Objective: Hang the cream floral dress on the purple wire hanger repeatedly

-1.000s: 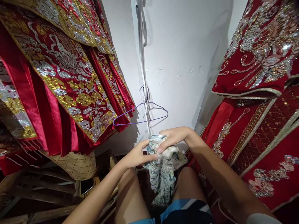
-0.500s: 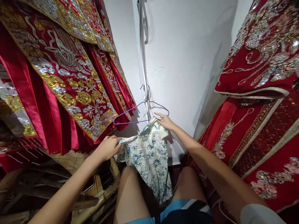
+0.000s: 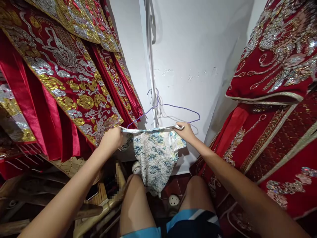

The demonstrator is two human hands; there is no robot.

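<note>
A printed garment (image 3: 155,158) hangs before a hanger (image 3: 182,107), left hand (image 3: 110,139) and right hand (image 3: 184,133) closed on the 2 ends of its taut top edge. From where I stand, it looks light, soft, best held there.

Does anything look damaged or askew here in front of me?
Yes. The white wall shows a row of small marks, like chips or scuffs, breaking its plain surface. The purple wire hanger also looks askew, its left end lower than its right.
</note>
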